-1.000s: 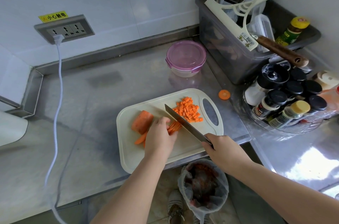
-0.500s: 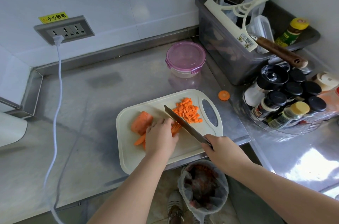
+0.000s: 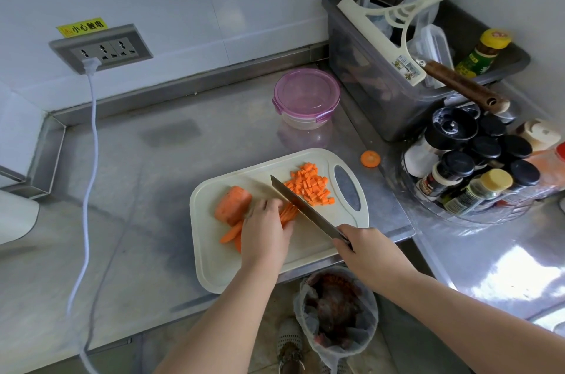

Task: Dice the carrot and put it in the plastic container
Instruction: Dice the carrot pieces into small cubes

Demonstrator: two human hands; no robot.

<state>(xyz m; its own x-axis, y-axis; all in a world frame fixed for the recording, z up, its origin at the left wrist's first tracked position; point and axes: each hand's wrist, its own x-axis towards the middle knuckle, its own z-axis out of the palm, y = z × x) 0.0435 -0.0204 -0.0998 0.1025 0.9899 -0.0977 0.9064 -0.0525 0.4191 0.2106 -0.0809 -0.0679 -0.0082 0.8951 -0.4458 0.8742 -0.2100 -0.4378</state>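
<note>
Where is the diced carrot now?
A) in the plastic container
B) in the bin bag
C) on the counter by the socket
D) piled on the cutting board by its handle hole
D: the diced carrot is heaped on the cutting board beside its handle hole; the plastic container is lidded.

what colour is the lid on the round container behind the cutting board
Translucent pink-purple lid, seen clearly in the head view.

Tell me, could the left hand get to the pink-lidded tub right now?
Probably yes: bare counter lies between the board and the tub, but the left hand holds carrot strips now.
</note>
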